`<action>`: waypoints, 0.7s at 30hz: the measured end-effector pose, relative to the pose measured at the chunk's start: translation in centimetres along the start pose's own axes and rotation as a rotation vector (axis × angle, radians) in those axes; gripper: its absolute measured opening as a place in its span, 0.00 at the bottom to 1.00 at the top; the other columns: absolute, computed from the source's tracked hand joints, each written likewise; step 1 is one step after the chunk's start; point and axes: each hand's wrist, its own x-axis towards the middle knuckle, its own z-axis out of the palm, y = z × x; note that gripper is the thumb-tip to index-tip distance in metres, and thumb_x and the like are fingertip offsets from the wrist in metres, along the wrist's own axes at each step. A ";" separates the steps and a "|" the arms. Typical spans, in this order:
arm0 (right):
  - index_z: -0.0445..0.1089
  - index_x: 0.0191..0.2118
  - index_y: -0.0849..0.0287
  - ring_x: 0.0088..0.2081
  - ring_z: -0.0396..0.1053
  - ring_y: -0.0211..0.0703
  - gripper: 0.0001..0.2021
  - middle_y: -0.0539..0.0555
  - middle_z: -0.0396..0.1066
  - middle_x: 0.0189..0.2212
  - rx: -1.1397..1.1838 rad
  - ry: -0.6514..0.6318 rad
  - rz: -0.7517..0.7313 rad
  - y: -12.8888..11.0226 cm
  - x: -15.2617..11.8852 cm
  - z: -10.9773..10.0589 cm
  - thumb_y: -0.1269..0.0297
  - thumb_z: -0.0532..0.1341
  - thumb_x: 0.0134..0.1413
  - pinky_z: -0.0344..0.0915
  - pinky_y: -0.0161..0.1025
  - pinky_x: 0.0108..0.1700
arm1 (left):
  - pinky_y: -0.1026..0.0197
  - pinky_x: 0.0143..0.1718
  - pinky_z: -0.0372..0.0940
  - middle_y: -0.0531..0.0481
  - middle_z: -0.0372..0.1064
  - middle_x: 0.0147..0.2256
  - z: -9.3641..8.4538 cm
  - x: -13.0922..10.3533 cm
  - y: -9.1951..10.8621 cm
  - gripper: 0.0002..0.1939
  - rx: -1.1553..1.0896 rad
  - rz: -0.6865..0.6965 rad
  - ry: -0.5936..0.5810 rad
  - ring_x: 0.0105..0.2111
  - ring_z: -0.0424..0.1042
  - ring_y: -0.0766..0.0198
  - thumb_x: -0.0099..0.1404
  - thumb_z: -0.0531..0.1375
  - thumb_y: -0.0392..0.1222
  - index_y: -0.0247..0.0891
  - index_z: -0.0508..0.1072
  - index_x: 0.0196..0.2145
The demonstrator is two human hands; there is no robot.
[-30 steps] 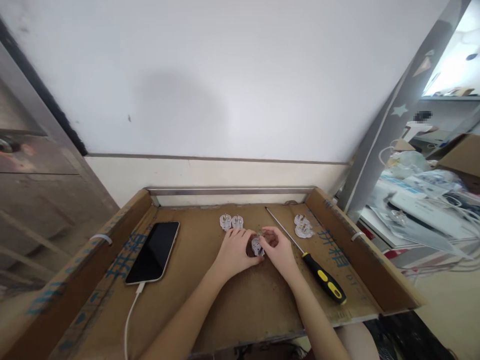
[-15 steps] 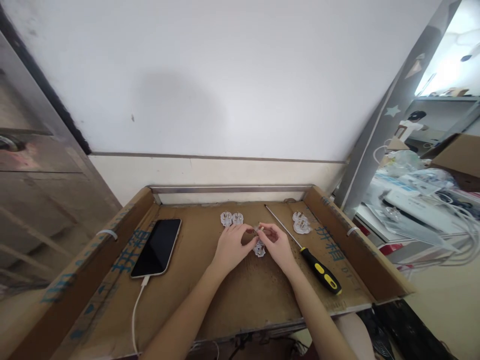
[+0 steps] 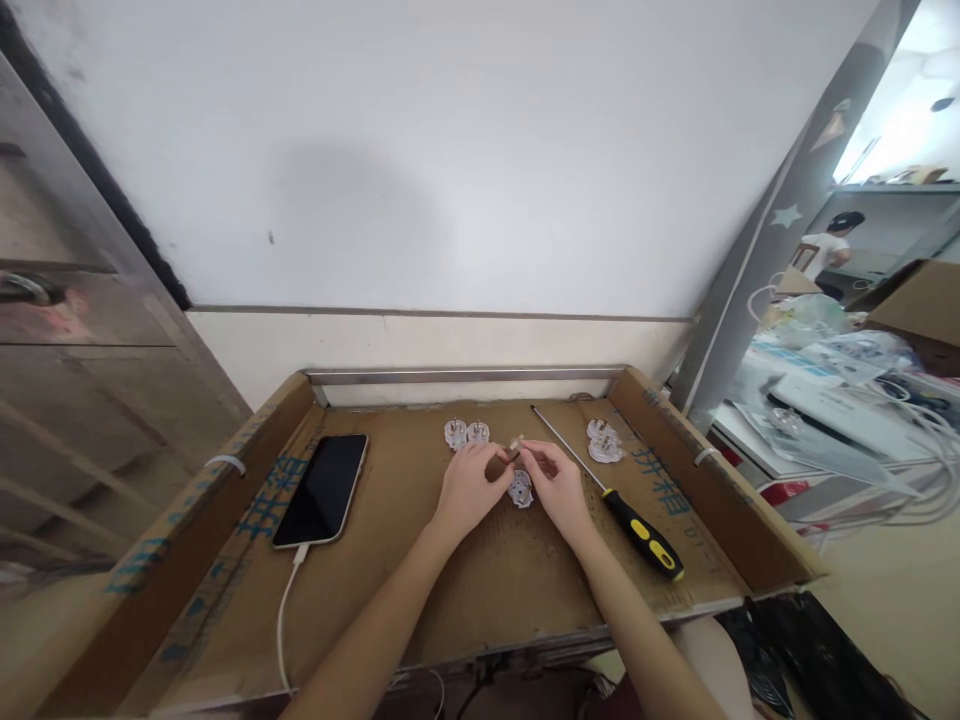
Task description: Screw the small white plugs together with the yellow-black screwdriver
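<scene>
My left hand (image 3: 472, 490) and my right hand (image 3: 553, 487) meet over the middle of the cardboard, fingertips pinched together. Between them is a small brass-and-white piece (image 3: 516, 444), too small to name exactly. Just below the fingertips lies a clear plastic plug part (image 3: 520, 490) with its inside facing up. Two more clear plug parts (image 3: 455, 433) with metal pins sit behind my left hand, partly covered by it. To the right of my right hand rests a long screwdriver (image 3: 641, 533) with a black and yellow handle.
Another cluster of clear plug parts (image 3: 604, 443) lies at the back right. A phone (image 3: 322, 490) on a white cable (image 3: 283, 620) is at the left. Cardboard walls (image 3: 720, 500) edge the work surface. Beyond, at the right, are a cluttered table and a person (image 3: 831, 245).
My fingers have lifted and turned slightly, so the small piece and the plug part below show more clearly. The view has shifted a little; the other things on the cardboard stay put.
</scene>
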 end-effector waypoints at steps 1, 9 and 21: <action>0.67 0.45 0.62 0.44 0.67 0.42 0.14 0.56 0.68 0.44 -0.008 0.022 0.000 0.1 0.1 -0.1 0.58 0.57 0.58 0.67 0.47 0.46 | 0.58 0.41 0.62 0.53 0.72 0.34 0.0 0.0 0.0 0.02 0.006 0.004 0.001 0.37 0.68 0.60 0.60 0.58 0.38 0.41 0.70 0.32; 0.63 0.51 0.61 0.41 0.68 0.40 0.17 0.56 0.66 0.44 -0.044 0.036 -0.005 0.5 0.1 -0.1 0.57 0.56 0.60 0.68 0.44 0.43 | 0.56 0.44 0.61 0.51 0.72 0.39 0.1 0.0 -0.6 0.06 0.070 0.023 0.043 0.41 0.69 0.57 0.62 0.59 0.41 0.41 0.70 0.38; 0.66 0.47 0.61 0.41 0.67 0.40 0.14 0.55 0.67 0.43 -0.130 -0.012 -0.035 -0.3 -0.2 0.1 0.58 0.56 0.59 0.68 0.44 0.43 | 0.57 0.39 0.59 0.54 0.72 0.30 0.2 0.0 0.3 0.03 0.193 -0.026 0.070 0.35 0.71 0.59 0.60 0.58 0.38 0.41 0.68 0.28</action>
